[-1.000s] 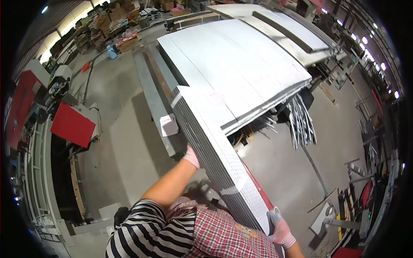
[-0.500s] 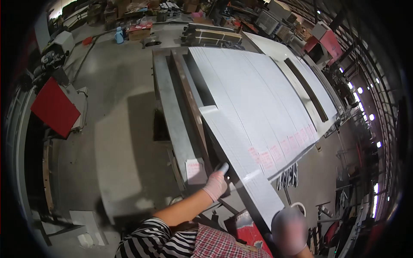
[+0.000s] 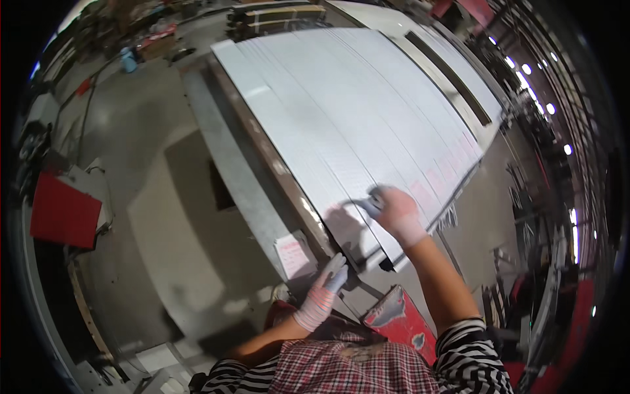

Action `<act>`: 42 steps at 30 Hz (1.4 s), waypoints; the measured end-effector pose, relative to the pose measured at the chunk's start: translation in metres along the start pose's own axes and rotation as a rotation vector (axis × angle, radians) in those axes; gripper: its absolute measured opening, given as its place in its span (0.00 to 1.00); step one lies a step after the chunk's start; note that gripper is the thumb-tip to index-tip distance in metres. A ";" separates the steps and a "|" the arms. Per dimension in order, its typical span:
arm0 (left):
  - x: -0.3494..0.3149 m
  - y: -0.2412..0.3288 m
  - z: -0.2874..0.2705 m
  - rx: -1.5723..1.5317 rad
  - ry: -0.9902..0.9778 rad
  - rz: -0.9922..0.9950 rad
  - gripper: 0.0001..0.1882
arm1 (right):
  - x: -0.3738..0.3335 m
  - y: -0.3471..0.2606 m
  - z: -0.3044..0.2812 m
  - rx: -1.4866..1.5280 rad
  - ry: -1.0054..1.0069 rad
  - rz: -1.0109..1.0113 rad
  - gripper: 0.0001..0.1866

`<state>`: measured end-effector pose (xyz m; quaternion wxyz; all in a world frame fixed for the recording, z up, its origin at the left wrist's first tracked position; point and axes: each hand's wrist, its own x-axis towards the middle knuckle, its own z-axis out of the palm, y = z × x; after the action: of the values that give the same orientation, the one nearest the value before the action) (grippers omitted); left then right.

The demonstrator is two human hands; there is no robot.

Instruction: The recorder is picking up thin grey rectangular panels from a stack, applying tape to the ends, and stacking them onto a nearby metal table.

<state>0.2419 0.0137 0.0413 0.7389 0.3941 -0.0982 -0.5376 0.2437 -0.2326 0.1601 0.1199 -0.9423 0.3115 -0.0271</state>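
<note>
Several long white panels (image 3: 328, 98) lie side by side on the bench in front of me. My right hand (image 3: 399, 213), in a pale pink glove with grey fingertips, is over their near end. Its fingers are curled together around a small dark thing that blur keeps me from making out. My left hand (image 3: 321, 295), gloved alike, has its fingers stretched out close to the near end of a brown, worn steel rail (image 3: 289, 174). That rail runs along the panels' left edge. A white paper label (image 3: 295, 255) with pink writing lies beside the left hand.
A grey metal ledge (image 3: 226, 154) runs left of the rail. Near my apron stands a chipped red metal part (image 3: 397, 315). A dark bar (image 3: 449, 75) lies on the far-right panels. At left is a red machine cover (image 3: 65, 210); dark bundled bars (image 3: 279, 20) lie beyond the bench.
The nearest white panel, which stuck out toward me at an angle, now lines up with the others. My right hand has moved from its near end up over the panels.
</note>
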 end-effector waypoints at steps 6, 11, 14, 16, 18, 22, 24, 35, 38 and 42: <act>-0.006 -0.005 0.038 0.241 -0.389 -0.198 0.27 | -0.297 0.289 0.073 0.043 0.089 0.787 0.21; 0.018 -0.114 0.072 1.256 -0.692 -0.199 0.31 | -0.484 0.377 0.160 0.207 -0.639 0.863 0.24; 0.048 -0.201 0.115 1.525 -0.407 -0.019 0.39 | -0.512 0.441 0.186 0.343 -0.372 0.917 0.30; 0.048 -0.248 0.113 1.644 -0.407 0.014 0.40 | -0.490 0.454 0.172 0.399 -0.384 0.840 0.31; 0.054 -0.223 0.165 1.790 -0.467 -0.158 0.36 | -0.484 0.463 0.149 0.491 -0.313 0.803 0.32; 0.089 -0.139 0.266 1.764 -0.625 -0.321 0.28 | -0.466 0.447 0.087 0.350 -0.090 0.624 0.24; 0.132 -0.114 0.285 1.870 -0.235 -0.149 0.29 | -0.454 0.416 0.061 0.258 0.014 0.332 0.19; 0.336 -0.062 0.220 2.026 0.206 0.087 0.34 | -0.473 0.343 0.074 0.264 -0.026 0.078 0.24; 0.344 -0.054 0.189 1.812 0.209 0.162 0.24 | -0.458 0.316 0.055 0.211 0.060 0.104 0.22; 0.347 -0.050 0.193 1.433 0.195 0.123 0.22 | -0.415 0.286 0.053 0.230 0.201 0.151 0.19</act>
<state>0.2357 -0.3863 0.0397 0.3334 0.8215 -0.3817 -0.2612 -0.2494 -0.1976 0.0490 0.1967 -0.8889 0.3864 -0.1476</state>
